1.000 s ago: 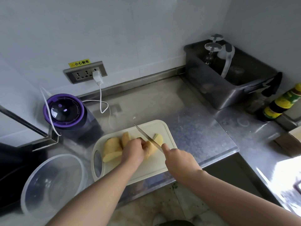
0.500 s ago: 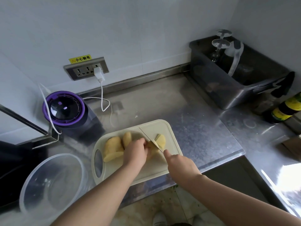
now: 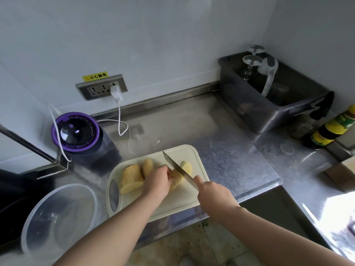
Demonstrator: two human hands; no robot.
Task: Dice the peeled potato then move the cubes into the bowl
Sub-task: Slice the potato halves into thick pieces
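Now the left hand (image 3: pixel 156 182) is holding the potato (image 3: pixel 176 182) down with curled fingers (image 3: pixel 166 171) while the right hand (image 3: pixel 215 194) is gripping the knife (image 3: pixel 172 163), slicing just right of them.

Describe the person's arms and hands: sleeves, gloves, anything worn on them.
The left hand and the right hand are bare, with no gloves. The left forearm and the right forearm are uncovered right to the frame's edge, and no sleeve shows. No watch, bracelet or band shows at either wrist. The fingers are partly hidden, so rings cannot be ruled out.
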